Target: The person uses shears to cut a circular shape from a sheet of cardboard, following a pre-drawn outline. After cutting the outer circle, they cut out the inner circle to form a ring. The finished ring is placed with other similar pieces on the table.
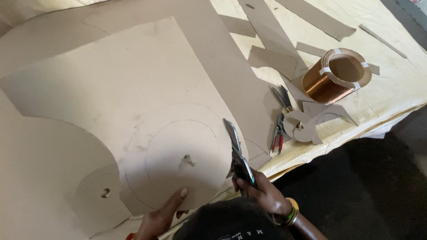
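While the right hand (262, 191) grips the handles of a pair of large scissors (235, 153), their blades lie against the right edge of a brown cardboard sheet (133, 93) marked with two pencilled circles, one inside the other. Closed on the sheet's near edge, the left hand (162, 218) has its thumb on top, just below the circles. A torn hole sits at the circles' centre. Left of them lies a cardboard disc (95, 198) with a hole. Farther right on the cloth-covered table (396, 89) rest a copper wire coil (333, 75), red-handled pliers (278, 133), two small cardboard discs (300, 126) and cardboard offcuts (271, 55).
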